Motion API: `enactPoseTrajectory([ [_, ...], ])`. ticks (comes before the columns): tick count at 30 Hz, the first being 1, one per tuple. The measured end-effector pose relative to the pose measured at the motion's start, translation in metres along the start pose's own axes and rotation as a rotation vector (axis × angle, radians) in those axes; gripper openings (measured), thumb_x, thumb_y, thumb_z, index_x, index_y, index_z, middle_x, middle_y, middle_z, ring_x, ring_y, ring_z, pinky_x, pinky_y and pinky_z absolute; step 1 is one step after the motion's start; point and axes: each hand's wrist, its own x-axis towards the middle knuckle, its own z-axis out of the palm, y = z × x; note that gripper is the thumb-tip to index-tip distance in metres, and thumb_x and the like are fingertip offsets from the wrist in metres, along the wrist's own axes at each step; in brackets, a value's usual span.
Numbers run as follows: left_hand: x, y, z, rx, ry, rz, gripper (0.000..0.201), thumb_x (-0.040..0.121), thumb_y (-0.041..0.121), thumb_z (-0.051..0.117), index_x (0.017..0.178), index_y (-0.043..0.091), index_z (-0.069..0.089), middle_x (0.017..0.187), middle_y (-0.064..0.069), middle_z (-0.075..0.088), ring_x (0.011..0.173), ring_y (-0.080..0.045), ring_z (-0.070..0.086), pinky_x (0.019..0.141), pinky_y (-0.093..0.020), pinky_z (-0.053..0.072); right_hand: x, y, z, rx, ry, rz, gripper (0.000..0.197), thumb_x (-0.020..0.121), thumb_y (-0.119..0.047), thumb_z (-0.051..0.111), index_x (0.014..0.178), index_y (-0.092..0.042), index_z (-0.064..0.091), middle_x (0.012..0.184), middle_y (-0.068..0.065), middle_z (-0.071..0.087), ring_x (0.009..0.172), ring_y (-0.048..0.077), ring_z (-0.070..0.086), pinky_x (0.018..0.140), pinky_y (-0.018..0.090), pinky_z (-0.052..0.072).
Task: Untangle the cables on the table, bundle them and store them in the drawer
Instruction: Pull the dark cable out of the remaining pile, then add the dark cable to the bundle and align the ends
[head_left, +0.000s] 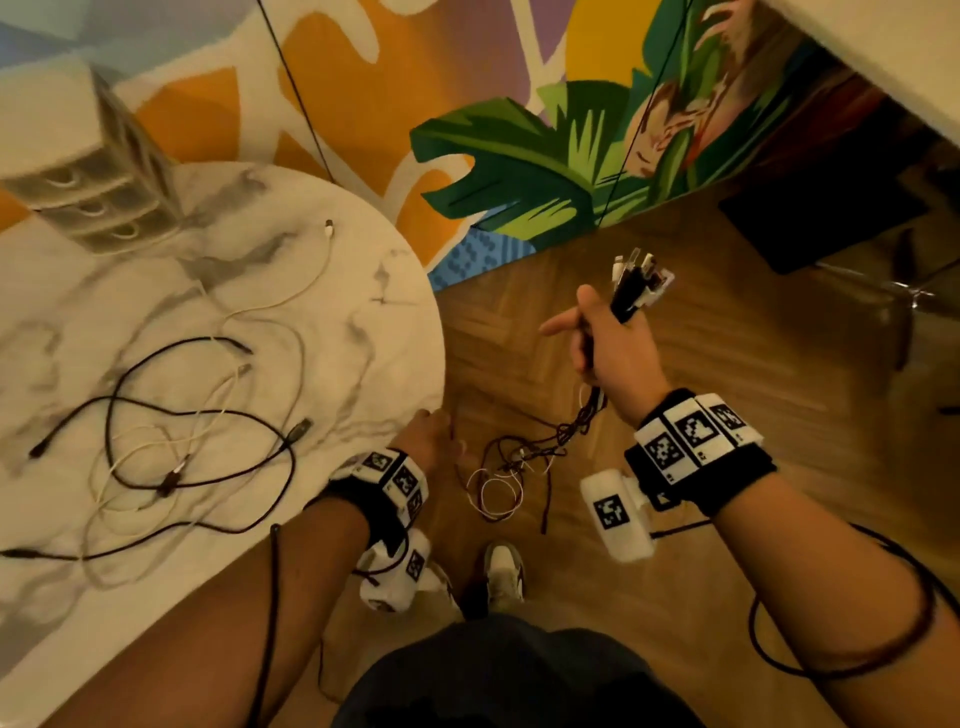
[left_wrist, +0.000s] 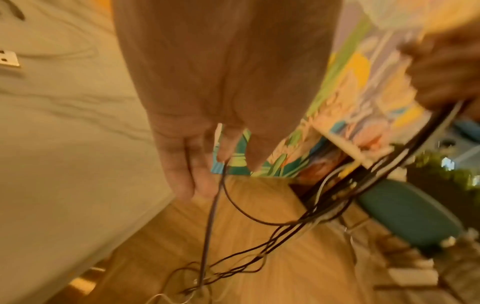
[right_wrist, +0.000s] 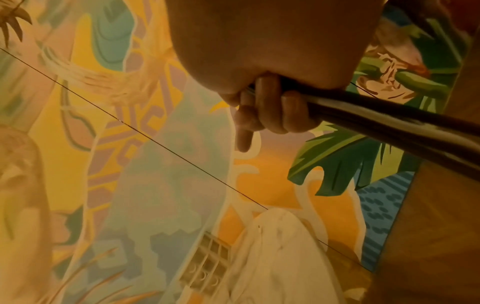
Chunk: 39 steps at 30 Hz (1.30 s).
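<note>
My right hand (head_left: 597, 332) grips a cable bundle (head_left: 639, 280) off the table's right side, plugs sticking up past the fist and the index finger pointing out. In the right wrist view its fingers (right_wrist: 272, 111) curl round the dark bundle (right_wrist: 389, 131). The strands hang below the fist into a black-and-white tangle (head_left: 519, 467) above the floor. My left hand (head_left: 441, 431) hangs beside the table edge, fingers down, pinching one dark cable (left_wrist: 215, 205) of that tangle between its fingers (left_wrist: 182, 168). More tangled black and white cables (head_left: 182, 441) lie on the round marble table (head_left: 363, 364).
A small pale drawer unit (head_left: 98, 197) stands at the table's far left, drawers closed. Behind the table is a painted mural wall (head_left: 519, 156). A dark chair (head_left: 831, 228) stands at the far right on the wood floor (head_left: 727, 364). My shoes (head_left: 504, 571) are below the tangle.
</note>
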Motion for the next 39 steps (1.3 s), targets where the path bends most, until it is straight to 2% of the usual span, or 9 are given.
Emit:
enactPoseTrajectory([
  [5, -0.007, 0.058, -0.011, -0.135, 0.220, 0.393, 0.057, 0.083, 0.032, 0.067, 0.132, 0.013, 0.045, 0.130, -0.011, 0.043, 0.114, -0.027, 0.050, 0.092, -0.030, 0.041, -0.005, -0.002, -0.007, -0.031, -0.009, -0.024, 0.053, 0.101, -0.040, 0.032, 0.085, -0.009, 0.071, 0.081, 0.005, 0.070, 0.073, 0.012, 0.063, 0.069, 0.024, 0.046],
  [9, -0.029, 0.125, -0.044, -0.313, 0.128, 0.692, 0.047, 0.086, 0.024, 0.063, 0.128, 0.010, 0.049, 0.130, -0.011, 0.052, 0.117, -0.020, 0.051, 0.095, -0.029, 0.043, -0.001, -0.016, -0.004, -0.083, -0.148, -0.113, 0.038, 0.100, -0.037, 0.035, 0.101, -0.018, 0.068, 0.104, -0.003, 0.070, 0.107, 0.009, 0.060, 0.099, 0.035, 0.042],
  [15, -0.052, 0.166, -0.067, -0.730, 0.033, 0.652, 0.018, 0.093, 0.000, 0.043, 0.091, 0.008, 0.059, 0.081, -0.011, 0.058, 0.073, -0.023, 0.056, 0.065, -0.032, 0.048, 0.005, -0.047, -0.021, 0.071, -0.257, -0.143, 0.052, 0.099, -0.040, 0.037, 0.102, 0.001, 0.069, 0.074, -0.006, 0.068, 0.052, 0.001, 0.056, 0.044, 0.014, 0.041],
  [18, -0.056, 0.168, -0.078, -0.875, 0.062, 0.615, 0.030, 0.098, 0.009, 0.037, 0.071, 0.012, 0.050, 0.064, -0.007, 0.049, 0.054, -0.017, 0.048, 0.049, -0.023, 0.042, 0.000, -0.033, -0.027, 0.211, -0.490, -0.139, 0.039, 0.094, -0.048, 0.043, 0.109, -0.017, 0.061, 0.077, -0.011, 0.068, 0.065, 0.005, 0.064, 0.057, 0.019, 0.050],
  [21, -0.062, 0.172, -0.096, -0.999, 0.048, 0.609, 0.045, 0.097, 0.015, 0.044, 0.053, 0.015, 0.035, 0.042, 0.002, 0.032, 0.035, -0.013, 0.026, 0.037, -0.020, 0.025, -0.007, -0.009, -0.013, 0.071, -0.630, -0.120, 0.007, 0.082, -0.029, 0.061, 0.077, -0.033, 0.063, 0.066, -0.010, 0.061, 0.060, 0.007, 0.055, 0.062, 0.026, 0.046],
  [24, -0.063, 0.177, -0.104, -0.659, 0.254, 0.638, 0.043, 0.093, 0.015, 0.052, 0.052, 0.016, 0.039, 0.043, 0.005, 0.033, 0.036, -0.009, 0.026, 0.040, -0.022, 0.023, 0.002, 0.012, 0.010, -0.083, -0.457, -0.109, 0.035, 0.085, -0.004, 0.059, 0.059, -0.028, 0.059, 0.054, -0.010, 0.053, 0.049, 0.004, 0.045, 0.056, 0.022, 0.038],
  [29, -0.086, 0.177, -0.155, 0.155, 0.623, 0.736, 0.028, 0.088, 0.025, 0.057, 0.060, 0.025, 0.050, 0.050, 0.013, 0.037, 0.044, -0.006, 0.033, 0.045, -0.016, 0.024, 0.036, 0.053, 0.033, -0.253, -0.269, 0.136, 0.039, 0.088, -0.023, 0.059, 0.054, -0.018, 0.040, 0.052, 0.001, 0.038, 0.048, 0.015, 0.035, 0.052, 0.030, 0.029],
  [34, -0.104, 0.151, -0.190, 0.413, 0.999, 0.904, 0.028, 0.081, 0.034, 0.051, 0.060, 0.015, 0.057, 0.046, 0.015, 0.023, 0.040, -0.007, 0.019, 0.048, -0.019, 0.022, 0.035, 0.086, 0.039, -0.431, -0.207, 0.321, 0.038, 0.093, -0.026, 0.053, 0.057, -0.016, 0.044, 0.053, 0.000, 0.039, 0.047, 0.014, 0.035, 0.046, 0.026, 0.027],
  [39, -0.081, 0.114, -0.135, 0.347, 0.807, 0.752, 0.027, 0.073, 0.038, 0.045, 0.056, 0.019, 0.057, 0.043, 0.004, 0.048, 0.035, -0.017, 0.039, 0.048, -0.015, 0.016, 0.072, 0.109, 0.054, -0.254, -0.268, 0.310, 0.022, 0.088, -0.039, 0.061, 0.097, -0.019, 0.063, 0.087, 0.005, 0.067, 0.082, 0.025, 0.065, 0.059, 0.020, 0.052],
])
